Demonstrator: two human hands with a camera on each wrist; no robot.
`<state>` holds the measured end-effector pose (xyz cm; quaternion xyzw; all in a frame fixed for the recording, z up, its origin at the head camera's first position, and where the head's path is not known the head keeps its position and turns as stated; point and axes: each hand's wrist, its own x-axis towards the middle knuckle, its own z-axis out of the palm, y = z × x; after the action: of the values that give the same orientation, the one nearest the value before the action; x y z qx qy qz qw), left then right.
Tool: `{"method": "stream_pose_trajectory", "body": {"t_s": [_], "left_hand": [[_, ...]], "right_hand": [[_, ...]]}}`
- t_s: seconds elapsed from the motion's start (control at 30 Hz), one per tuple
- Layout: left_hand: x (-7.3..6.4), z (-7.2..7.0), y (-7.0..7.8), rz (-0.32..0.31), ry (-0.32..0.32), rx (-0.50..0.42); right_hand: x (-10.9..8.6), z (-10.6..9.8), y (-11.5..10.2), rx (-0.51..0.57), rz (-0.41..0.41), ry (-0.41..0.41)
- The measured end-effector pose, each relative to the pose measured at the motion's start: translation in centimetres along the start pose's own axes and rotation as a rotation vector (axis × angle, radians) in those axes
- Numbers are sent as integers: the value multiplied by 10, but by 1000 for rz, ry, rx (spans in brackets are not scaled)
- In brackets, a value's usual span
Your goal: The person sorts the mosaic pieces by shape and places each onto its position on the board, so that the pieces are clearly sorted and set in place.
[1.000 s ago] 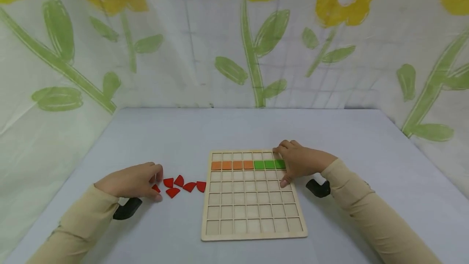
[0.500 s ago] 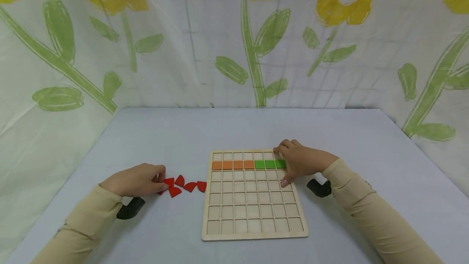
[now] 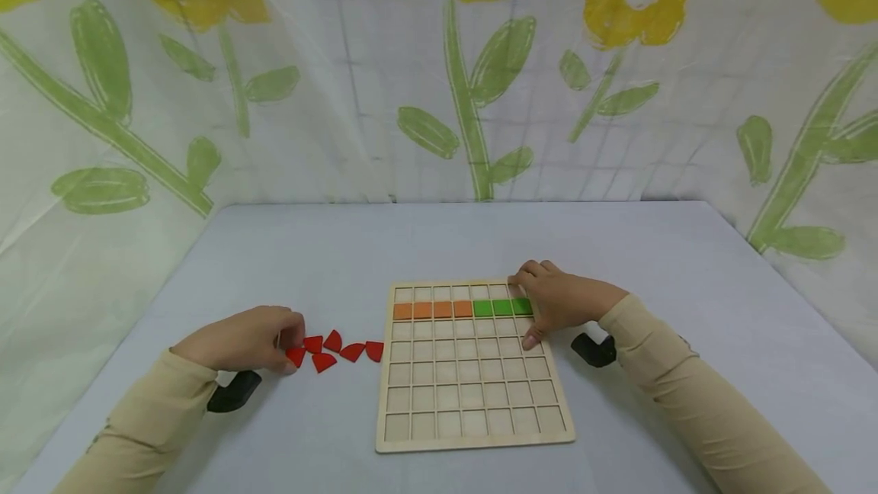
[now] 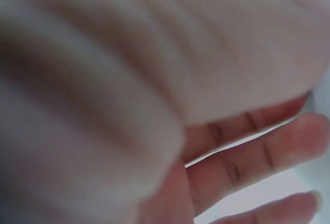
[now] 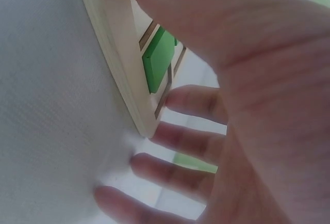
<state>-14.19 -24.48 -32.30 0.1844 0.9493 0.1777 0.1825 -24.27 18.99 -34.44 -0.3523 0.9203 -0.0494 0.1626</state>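
Observation:
My left hand [image 3: 243, 338] is low over the table at the left. Its thumb and index fingertips are right at the edges of a flat red quarter-circle piece [image 3: 295, 357]; the other fingers reach out loosely in the left wrist view. Several more red quarter-circle pieces [image 3: 324, 362] run from there to a wooden grid board [image 3: 473, 444]. The board's second row from the far edge has orange squares [image 3: 442, 309] and three green squares [image 3: 503, 307]. My right hand [image 3: 565, 299] rests on the board's far right corner, thumb on its surface, fingers extended along the edge.
The white tabletop [image 3: 329, 250] reaches back to a hanging cloth [image 3: 302, 143] printed with yellow flowers. A black wrist mount [image 3: 235, 392] shows below the left wrist and another black mount [image 3: 594, 351] below the right.
My left hand moved right over the red pieces, then back left, uncovering more of the piece nearest it, which now lies slightly farther right. My right hand and the board have stayed put.

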Motion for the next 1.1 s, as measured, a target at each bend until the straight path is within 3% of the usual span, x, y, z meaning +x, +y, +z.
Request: {"method": "stream_pose_trajectory", "body": {"t_s": [0.43,0.6,0.8,0.97,1.1], "left_hand": [[3,-6,-3,16,20,7],[4,-11,5,45,42,11],[29,-10,34,91,-2,-27],[55,-3,58,146,-19,22],[68,5,69,219,-9,41]], "right_hand": [[1,1,5,-10,10,-7],[2,3,2,-13,3,-12],[1,3,0,-15,4,2],[-1,3,-1,4,13,0],[0,2,0,12,13,0]]}}
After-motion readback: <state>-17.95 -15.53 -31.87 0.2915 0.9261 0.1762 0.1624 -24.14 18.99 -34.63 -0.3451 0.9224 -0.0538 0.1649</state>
